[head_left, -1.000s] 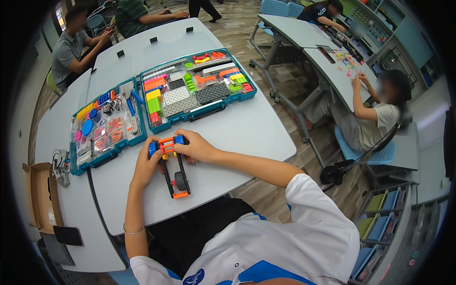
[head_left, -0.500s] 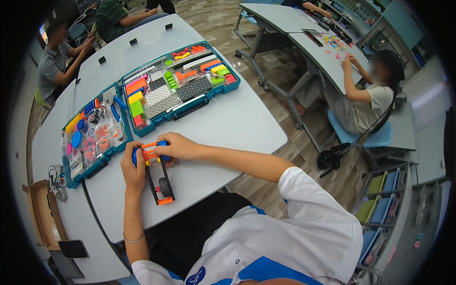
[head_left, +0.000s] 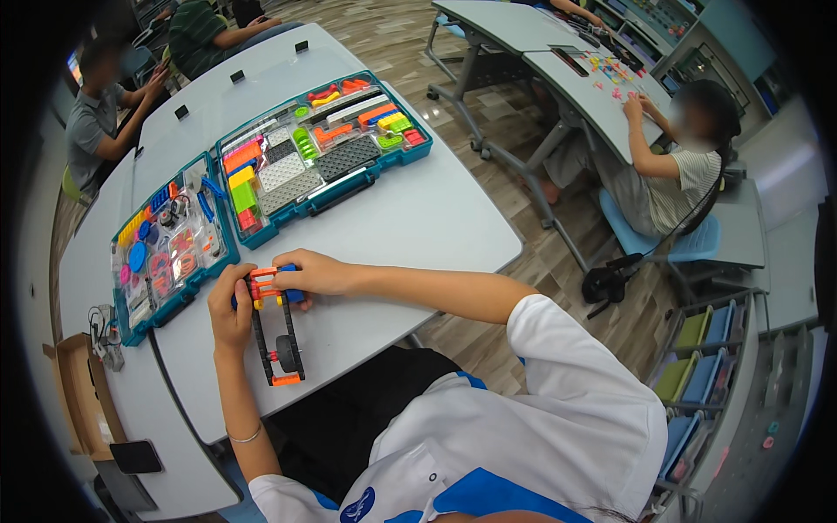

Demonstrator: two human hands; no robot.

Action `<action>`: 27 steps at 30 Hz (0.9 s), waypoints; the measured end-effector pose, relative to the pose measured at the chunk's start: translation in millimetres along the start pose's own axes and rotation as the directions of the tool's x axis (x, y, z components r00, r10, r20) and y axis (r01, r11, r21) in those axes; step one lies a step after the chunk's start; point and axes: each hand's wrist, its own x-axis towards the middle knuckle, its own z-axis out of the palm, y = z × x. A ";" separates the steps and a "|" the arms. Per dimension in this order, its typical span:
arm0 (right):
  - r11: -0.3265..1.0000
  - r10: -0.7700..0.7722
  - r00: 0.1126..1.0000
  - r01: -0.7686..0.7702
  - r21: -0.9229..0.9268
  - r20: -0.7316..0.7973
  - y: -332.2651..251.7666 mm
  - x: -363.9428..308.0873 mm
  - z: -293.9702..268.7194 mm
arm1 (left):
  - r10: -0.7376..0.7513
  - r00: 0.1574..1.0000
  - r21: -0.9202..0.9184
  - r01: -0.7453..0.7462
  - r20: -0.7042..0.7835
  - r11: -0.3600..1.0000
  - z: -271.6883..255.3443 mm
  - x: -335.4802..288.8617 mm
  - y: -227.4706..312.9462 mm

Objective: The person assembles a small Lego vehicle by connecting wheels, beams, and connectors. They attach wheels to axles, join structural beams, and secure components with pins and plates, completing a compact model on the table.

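Note:
Both my hands grip a toy vehicle frame (head_left: 259,338) built of black beams, with orange cross pieces and blue parts at its far end. My left hand (head_left: 229,307) wraps round its far left side. From the right, my right hand (head_left: 311,273) holds the far end, fingers closed by a blue part (head_left: 289,281). A black wheel (head_left: 286,351) sits between the beams near the orange end bar (head_left: 286,380). My fingers hide some of the far end.
Two teal-edged cases of coloured building parts, a left one (head_left: 180,304) and a larger one (head_left: 353,189), lie beyond my hands on the white table (head_left: 436,261). A phone (head_left: 135,457) lies at lower left by a cardboard box (head_left: 85,397). Another person (head_left: 667,166) sits at a table on the right.
The frame and both hands have shifted slightly left in view, and its near end sits a little lower. My right fingers have changed position at the far end.

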 end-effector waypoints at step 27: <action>0.976 -0.132 0.988 0.115 -0.186 -0.084 4.4 3.7 12.5 | -0.451 0.873 -0.431 0.485 0.187 0.761 -7.6 4.6 0.5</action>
